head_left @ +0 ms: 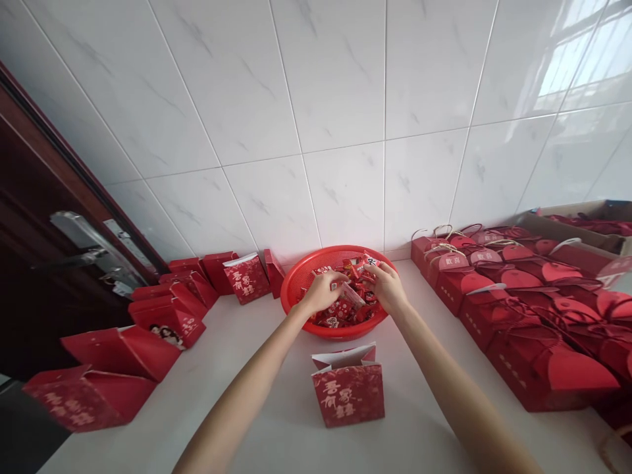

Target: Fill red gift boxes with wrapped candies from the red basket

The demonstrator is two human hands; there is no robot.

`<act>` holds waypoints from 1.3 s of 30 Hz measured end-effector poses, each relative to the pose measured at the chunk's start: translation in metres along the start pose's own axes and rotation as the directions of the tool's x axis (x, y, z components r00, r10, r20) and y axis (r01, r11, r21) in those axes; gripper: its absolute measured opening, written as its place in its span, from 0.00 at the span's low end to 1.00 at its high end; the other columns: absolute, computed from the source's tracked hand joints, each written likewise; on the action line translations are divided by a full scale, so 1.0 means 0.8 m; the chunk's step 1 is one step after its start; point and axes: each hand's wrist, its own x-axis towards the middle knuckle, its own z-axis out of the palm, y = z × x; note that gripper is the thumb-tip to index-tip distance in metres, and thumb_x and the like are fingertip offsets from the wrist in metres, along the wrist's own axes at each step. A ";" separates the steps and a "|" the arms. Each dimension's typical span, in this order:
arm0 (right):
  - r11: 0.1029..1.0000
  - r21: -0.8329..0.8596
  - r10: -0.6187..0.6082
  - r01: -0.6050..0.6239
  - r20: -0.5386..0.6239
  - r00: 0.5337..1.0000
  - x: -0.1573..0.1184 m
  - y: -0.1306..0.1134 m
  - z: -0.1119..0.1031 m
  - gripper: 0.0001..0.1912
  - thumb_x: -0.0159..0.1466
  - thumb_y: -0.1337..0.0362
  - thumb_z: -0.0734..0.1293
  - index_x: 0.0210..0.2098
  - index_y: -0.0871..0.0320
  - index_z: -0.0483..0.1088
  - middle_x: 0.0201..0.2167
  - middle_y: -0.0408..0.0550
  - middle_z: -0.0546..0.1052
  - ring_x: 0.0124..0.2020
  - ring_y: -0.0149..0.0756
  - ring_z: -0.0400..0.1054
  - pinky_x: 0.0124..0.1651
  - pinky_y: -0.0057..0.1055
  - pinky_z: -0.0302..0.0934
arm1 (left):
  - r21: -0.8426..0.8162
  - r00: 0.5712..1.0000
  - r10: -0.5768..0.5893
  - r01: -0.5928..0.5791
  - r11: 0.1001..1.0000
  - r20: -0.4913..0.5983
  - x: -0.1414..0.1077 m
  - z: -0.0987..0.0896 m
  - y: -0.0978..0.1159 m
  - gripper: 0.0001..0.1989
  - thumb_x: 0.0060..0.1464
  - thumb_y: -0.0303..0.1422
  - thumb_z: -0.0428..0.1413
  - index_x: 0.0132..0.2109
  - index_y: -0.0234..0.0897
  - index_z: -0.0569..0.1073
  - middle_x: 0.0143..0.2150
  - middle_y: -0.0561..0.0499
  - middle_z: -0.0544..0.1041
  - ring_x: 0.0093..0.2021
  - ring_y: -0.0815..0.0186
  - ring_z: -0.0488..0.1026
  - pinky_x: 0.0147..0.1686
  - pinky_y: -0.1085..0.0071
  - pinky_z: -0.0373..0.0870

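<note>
A round red plastic basket [291, 289] stands near the tiled wall with many wrapped candies [336, 315] in it. My left hand [323, 291] is over the basket's left part, its fingers pinched on a small wrapped candy [336, 286]. At the right side of the basket, my right hand [388, 284] has its fingers closed on a red-and-white wrapped candy [368, 261]. In front of the basket, nearer to me, an open-topped red paper box [349, 395] stands upright between my forearms.
Several red boxes [168, 316] stand at the left, by a dark door [29, 217]. Rows of closed red boxes with cord handles [518, 329] fill the right, and a cardboard carton [573, 230] sits behind them. The white tabletop [207, 395] runs up to the wall.
</note>
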 end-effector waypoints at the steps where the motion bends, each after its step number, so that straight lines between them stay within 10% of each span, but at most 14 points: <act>1: 1.000 0.008 -0.003 0.003 -0.006 1.000 0.001 0.000 0.000 0.19 0.46 0.56 0.77 0.28 0.54 0.66 0.30 0.43 0.77 0.33 0.37 0.73 0.32 0.31 0.69 | 0.020 0.997 0.031 -0.032 0.999 0.066 0.001 0.003 0.003 0.17 0.49 0.20 0.56 0.44 0.38 0.81 0.47 0.49 0.82 0.52 0.58 0.76 0.57 0.66 0.69; 9: 0.999 0.032 -0.009 0.010 -0.036 0.999 0.004 0.004 -0.002 0.19 0.45 0.53 0.77 0.28 0.55 0.67 0.29 0.43 0.76 0.28 0.34 0.71 0.28 0.30 0.66 | 0.182 0.967 0.045 -0.092 0.979 0.251 0.002 0.013 -0.001 0.11 0.43 0.23 0.61 0.35 0.38 0.83 0.40 0.45 0.78 0.40 0.57 0.77 0.44 0.65 0.73; 14: 1.000 0.022 -0.015 0.016 -0.045 0.999 0.003 0.005 0.001 0.21 0.45 0.52 0.78 0.30 0.55 0.68 0.30 0.43 0.76 0.27 0.33 0.70 0.27 0.30 0.65 | 0.140 0.994 0.080 -0.090 0.986 0.077 -0.005 0.000 0.002 0.10 0.49 0.23 0.55 0.34 0.37 0.81 0.44 0.45 0.79 0.47 0.58 0.76 0.52 0.64 0.70; 21: 0.996 -0.034 -0.082 0.080 -0.040 0.996 -0.007 0.003 0.008 0.24 0.45 0.51 0.79 0.32 0.55 0.68 0.32 0.42 0.77 0.33 0.36 0.72 0.31 0.31 0.67 | -0.405 0.945 0.101 -0.229 0.885 -0.312 -0.014 -0.009 0.009 0.10 0.54 0.38 0.59 0.30 0.37 0.81 0.44 0.44 0.79 0.49 0.55 0.76 0.49 0.60 0.74; 39: 0.978 -0.206 0.017 0.029 0.216 0.976 -0.018 -0.004 0.008 0.23 0.50 0.51 0.78 0.38 0.54 0.70 0.37 0.45 0.79 0.35 0.39 0.74 0.32 0.32 0.68 | -0.469 0.929 0.075 -0.251 0.847 -0.362 -0.015 0.012 0.010 0.13 0.47 0.36 0.66 0.41 0.38 0.80 0.50 0.44 0.76 0.50 0.57 0.76 0.42 0.66 0.79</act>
